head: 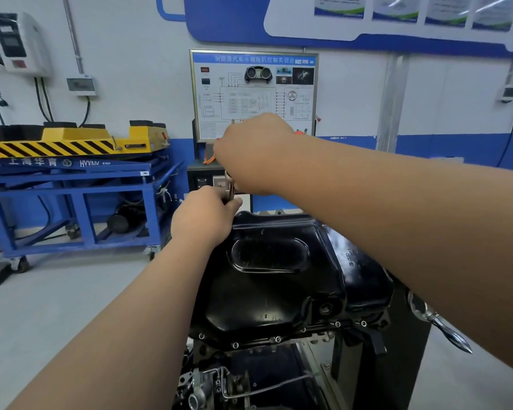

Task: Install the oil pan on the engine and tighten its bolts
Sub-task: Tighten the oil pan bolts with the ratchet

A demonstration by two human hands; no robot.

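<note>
The black oil pan (267, 279) lies on top of the upturned engine (249, 377), with several bolts (277, 339) seated along its near flange. At the pan's far left corner a metal tool shaft (230, 184) stands upright. My right hand (255, 152) grips the tool's top, where a bit of red handle shows. My left hand (203, 216) pinches the lower end of the shaft just above the pan's rim. The bolt under the tool is hidden by my left hand.
A chrome lever (439, 321) sticks out of the engine stand at the right. A blue cart with a yellow striped lift (71, 179) stands at the left on the grey floor. A wiring training board (253, 93) stands behind the engine by the wall.
</note>
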